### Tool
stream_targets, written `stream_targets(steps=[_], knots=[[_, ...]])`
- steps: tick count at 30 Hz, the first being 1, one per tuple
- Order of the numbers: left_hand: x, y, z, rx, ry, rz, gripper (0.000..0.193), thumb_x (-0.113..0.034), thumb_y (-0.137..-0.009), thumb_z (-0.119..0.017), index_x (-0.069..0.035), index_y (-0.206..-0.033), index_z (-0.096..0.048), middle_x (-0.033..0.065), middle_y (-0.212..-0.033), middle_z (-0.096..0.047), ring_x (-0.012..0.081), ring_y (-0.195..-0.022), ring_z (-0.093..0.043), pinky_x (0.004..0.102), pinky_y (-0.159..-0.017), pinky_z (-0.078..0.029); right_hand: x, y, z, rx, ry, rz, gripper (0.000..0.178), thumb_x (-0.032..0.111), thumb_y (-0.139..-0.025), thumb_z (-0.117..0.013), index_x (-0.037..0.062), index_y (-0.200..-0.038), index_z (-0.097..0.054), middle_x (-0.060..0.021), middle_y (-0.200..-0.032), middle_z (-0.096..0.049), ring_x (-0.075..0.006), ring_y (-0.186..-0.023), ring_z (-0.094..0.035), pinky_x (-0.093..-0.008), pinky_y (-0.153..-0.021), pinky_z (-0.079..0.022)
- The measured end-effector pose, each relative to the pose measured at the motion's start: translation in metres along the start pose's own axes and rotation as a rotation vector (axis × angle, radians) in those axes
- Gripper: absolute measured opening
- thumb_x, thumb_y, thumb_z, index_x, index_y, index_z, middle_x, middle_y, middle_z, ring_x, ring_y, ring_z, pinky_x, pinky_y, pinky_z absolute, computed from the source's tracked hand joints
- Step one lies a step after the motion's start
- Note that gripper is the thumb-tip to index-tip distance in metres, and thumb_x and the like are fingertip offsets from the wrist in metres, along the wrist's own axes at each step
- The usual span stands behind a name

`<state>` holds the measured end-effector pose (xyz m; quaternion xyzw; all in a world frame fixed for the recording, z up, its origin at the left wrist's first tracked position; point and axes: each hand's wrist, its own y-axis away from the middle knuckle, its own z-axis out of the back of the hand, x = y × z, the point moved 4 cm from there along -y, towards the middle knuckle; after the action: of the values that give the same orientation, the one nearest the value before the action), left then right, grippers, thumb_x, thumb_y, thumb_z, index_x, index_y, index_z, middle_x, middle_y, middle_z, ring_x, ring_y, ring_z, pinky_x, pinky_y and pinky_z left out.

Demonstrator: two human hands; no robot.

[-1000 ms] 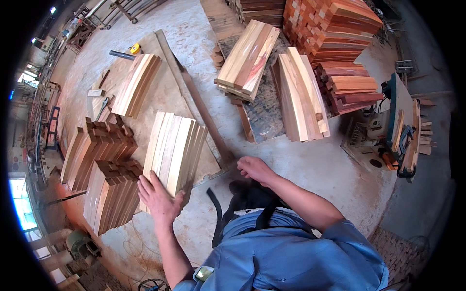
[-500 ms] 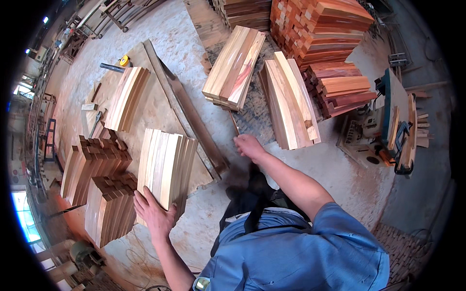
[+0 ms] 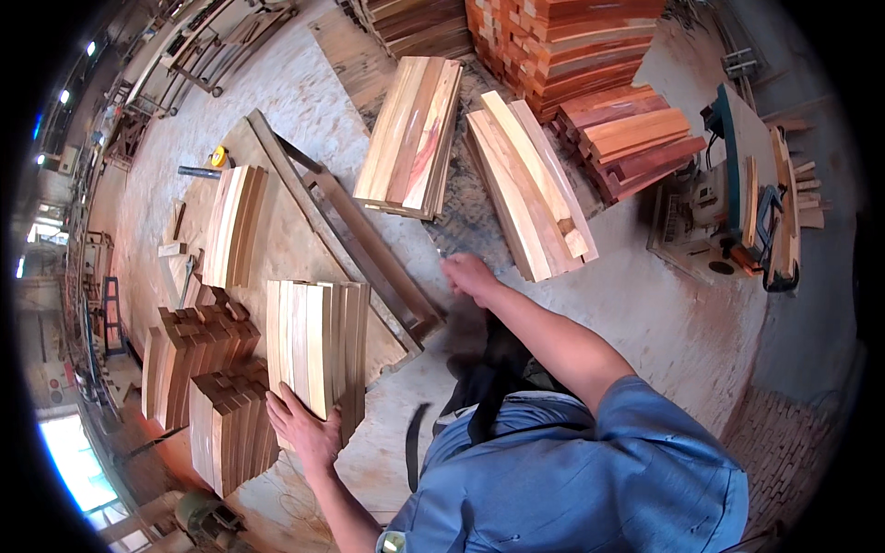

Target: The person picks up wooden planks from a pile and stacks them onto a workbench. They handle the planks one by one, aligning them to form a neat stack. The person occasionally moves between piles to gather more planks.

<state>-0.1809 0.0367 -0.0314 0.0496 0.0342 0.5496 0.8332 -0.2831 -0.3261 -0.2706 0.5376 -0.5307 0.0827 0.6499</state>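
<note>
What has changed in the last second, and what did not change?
The right hand moved forward, away from the body, toward the slanted stack of pale boards; it holds nothing. The left hand stayed flat on the near end of the bundle of light boards. The stacks did not move.

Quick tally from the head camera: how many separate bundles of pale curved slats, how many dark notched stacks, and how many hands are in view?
Pale curved slat bundles: 4 (under the left hand at, far left, upper middle, right of it)
Dark notched stacks: 2 ()
Hands: 2, with the right hand over bare floor
Total: 8
</note>
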Motion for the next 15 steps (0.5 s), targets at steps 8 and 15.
stream_targets(steps=[8, 15], knots=[[0.002, 0.0, -0.004, 0.003, -0.015, -0.024, 0.105, -0.033, -0.072, -0.078, 0.0, -0.156, -0.023, 0.0342, -0.159, -0.018, 0.0504, -0.145, -0.02, 0.0585, -0.119, -0.018, 0.045, -0.033, 0.002, -0.243, -0.442, 0.153, 0.039, 0.016, -0.098, -0.053, 0.0035, -0.134, -0.049, -0.0076, -0.116, -0.06, -0.0145, -0.087, -0.059, -0.031, -0.065, -0.052], [0.009, -0.002, -0.01, -0.008, -0.008, -0.054, 0.108, -0.036, -0.071, -0.077, 0.0, -0.156, -0.022, 0.0349, -0.158, -0.018, 0.0505, -0.145, -0.02, 0.0588, -0.119, -0.019, 0.055, -0.044, 0.001, -0.222, -0.51, 0.181, 0.073, 0.009, -0.096, -0.049, 0.0079, -0.16, -0.014, -0.0132, -0.161, -0.032, -0.0204, -0.099, -0.061, -0.0335, -0.071, -0.054]])
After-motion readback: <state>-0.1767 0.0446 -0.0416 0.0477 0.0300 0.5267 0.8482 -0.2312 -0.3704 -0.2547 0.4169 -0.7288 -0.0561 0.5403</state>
